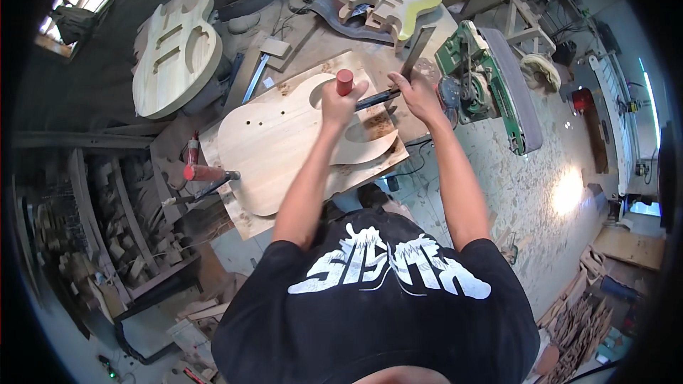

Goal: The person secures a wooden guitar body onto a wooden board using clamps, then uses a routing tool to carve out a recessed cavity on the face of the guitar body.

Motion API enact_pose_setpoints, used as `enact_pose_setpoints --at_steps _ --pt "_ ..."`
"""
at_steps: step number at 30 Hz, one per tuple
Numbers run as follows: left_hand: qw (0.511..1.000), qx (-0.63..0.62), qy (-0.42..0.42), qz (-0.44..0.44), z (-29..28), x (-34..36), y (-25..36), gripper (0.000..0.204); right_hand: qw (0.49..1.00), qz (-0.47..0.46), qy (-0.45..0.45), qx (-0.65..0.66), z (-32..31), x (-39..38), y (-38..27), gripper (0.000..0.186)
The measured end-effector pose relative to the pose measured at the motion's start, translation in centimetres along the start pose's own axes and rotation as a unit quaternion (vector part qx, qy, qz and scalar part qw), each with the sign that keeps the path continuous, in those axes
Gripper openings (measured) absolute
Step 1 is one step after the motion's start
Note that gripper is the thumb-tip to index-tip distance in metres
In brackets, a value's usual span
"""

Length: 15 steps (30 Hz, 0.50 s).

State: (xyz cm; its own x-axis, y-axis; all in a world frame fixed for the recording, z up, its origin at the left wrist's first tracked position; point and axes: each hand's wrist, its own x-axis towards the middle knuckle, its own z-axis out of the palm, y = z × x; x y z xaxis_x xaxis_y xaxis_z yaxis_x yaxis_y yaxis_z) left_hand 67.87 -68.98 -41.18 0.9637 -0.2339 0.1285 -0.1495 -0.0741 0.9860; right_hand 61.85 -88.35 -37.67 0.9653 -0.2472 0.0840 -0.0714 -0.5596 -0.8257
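Note:
My left hand (338,103) is wrapped round the red handle of a bar clamp (373,99) at the upper right of a pale guitar-body blank (274,139). My right hand (416,92) grips the clamp's dark metal at the right end of the bar, close to an upright dark piece. The blank has a few small holes and a cutaway horn, and lies on a thin wooden board (245,224) with mottled dark patches. A second red-handled clamp (203,174) sits on the lower left edge of the blank and board.
A routed guitar body (163,85) lies at upper left, a yellow-tinted one (416,11) at the back. A green belt sander (519,128) stands right of the board. Shelves of offcuts (124,227) are at left, wood scraps (583,327) lower right, a red fire extinguisher (193,145) behind the left clamp.

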Motion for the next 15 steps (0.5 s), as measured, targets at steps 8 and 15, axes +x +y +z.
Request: enact_pose_setpoints --at_steps 8,15 --pt "0.863 -0.205 -0.431 -0.163 -4.2 3.9 0.0 0.035 0.999 0.028 -0.02 0.012 -0.5 0.1 -1.5 0.044" --pt "0.978 0.085 0.178 0.066 1.9 -0.7 0.2 0.039 1.0 0.013 -0.015 0.023 -0.5 0.0 -0.9 0.045"
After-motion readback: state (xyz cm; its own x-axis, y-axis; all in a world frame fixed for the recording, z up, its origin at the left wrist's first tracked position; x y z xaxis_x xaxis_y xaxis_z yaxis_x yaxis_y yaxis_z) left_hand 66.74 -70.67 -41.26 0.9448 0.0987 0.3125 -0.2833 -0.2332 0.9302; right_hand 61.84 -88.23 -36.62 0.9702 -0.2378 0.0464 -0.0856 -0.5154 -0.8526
